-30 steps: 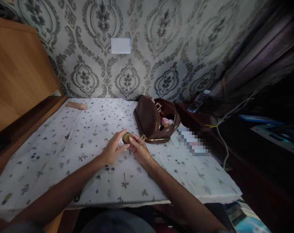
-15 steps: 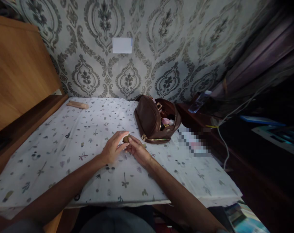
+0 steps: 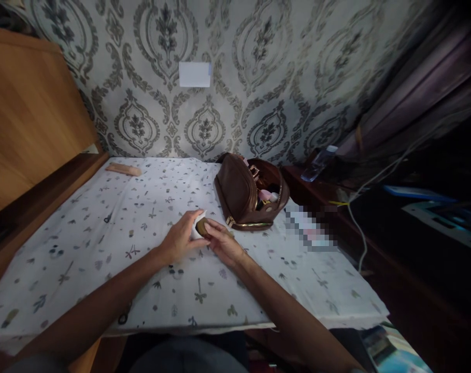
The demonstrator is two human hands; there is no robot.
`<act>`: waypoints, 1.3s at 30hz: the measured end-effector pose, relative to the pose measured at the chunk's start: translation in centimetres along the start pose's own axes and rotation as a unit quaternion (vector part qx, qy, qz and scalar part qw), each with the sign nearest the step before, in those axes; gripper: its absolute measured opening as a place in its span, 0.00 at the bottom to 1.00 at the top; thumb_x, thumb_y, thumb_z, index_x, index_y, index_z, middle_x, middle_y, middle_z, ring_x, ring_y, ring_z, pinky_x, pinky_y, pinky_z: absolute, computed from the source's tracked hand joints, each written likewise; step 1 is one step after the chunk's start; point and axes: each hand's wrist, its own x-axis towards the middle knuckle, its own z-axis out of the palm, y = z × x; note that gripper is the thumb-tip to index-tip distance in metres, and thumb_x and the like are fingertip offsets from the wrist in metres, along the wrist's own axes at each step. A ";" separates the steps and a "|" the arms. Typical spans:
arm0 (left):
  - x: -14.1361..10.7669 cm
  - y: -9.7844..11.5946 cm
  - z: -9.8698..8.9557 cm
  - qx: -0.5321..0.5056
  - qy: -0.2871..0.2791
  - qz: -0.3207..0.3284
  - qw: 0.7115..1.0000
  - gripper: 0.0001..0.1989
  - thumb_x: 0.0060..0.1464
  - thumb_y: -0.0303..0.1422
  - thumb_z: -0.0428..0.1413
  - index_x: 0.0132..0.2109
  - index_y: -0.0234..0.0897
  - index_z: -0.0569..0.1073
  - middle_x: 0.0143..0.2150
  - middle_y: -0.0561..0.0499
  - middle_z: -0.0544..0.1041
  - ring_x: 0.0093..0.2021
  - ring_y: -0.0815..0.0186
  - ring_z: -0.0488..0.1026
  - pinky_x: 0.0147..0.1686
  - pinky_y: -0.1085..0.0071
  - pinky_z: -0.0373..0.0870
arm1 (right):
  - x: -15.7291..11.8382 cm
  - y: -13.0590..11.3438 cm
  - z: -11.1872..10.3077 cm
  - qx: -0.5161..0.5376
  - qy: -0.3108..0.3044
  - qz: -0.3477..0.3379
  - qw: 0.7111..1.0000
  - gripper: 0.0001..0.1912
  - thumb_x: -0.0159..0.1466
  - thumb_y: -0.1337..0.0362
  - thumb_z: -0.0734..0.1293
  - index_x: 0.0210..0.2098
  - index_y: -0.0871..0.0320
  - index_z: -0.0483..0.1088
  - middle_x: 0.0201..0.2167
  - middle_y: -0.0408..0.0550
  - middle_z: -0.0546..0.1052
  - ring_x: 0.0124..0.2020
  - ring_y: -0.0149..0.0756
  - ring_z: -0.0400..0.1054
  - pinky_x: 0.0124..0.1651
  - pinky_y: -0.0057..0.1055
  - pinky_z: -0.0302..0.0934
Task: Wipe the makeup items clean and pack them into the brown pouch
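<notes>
In front of the brown bag, both hands meet over the patterned cloth. My left hand (image 3: 180,239) curls around a thin white piece (image 3: 195,231) that looks like tissue or a wipe; its exact kind is unclear. My right hand (image 3: 224,243) pinches a small rounded olive-brown object (image 3: 201,226) with thumb and fingers, pressed against the white piece. What that object is, I cannot make out. The brown zippered bag (image 3: 237,189) stands open just behind my right hand, with pink and white small items (image 3: 265,196) inside.
White printed cloth (image 3: 83,248) covers the table. A beige stick-like item (image 3: 123,169) lies at its back left, beside a wooden cabinet (image 3: 29,114). A clear bottle (image 3: 316,165) and a white cable (image 3: 361,233) are on the right. A patterned wall (image 3: 204,124) bounds the back.
The olive-brown object and the white piece now show more between my hands, as the fingers have shifted slightly. The bag and other items stay in place.
</notes>
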 end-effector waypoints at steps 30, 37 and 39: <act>0.5 0.3 -1.0 -0.007 -0.021 -0.041 0.999 0.21 0.57 0.45 0.60 0.53 0.40 0.70 0.46 0.47 0.78 0.44 0.59 0.76 0.44 0.66 0.72 | 0.2 1.1 -0.3 -0.078 0.005 0.014 0.997 0.25 0.54 0.43 0.74 0.29 0.60 0.74 0.22 0.41 0.72 0.23 0.27 0.64 0.27 0.26 0.58; 0.9 1.0 -1.5 -0.032 -0.004 -0.031 0.999 0.15 0.66 0.43 0.49 0.44 0.38 0.74 0.39 0.49 0.78 0.40 0.63 0.76 0.41 0.69 0.70 | 0.1 1.0 -0.1 -0.050 -0.007 0.026 0.998 0.22 0.52 0.46 0.76 0.33 0.59 0.75 0.27 0.42 0.76 0.27 0.29 0.70 0.29 0.25 0.60; 1.0 1.1 -1.5 -0.032 0.005 -0.032 0.999 0.15 0.67 0.42 0.47 0.41 0.38 0.73 0.35 0.50 0.76 0.36 0.65 0.74 0.39 0.70 0.69 | 0.0 0.9 -0.1 -0.050 -0.018 0.031 0.998 0.22 0.53 0.47 0.76 0.34 0.59 0.74 0.27 0.42 0.77 0.27 0.29 0.71 0.28 0.24 0.59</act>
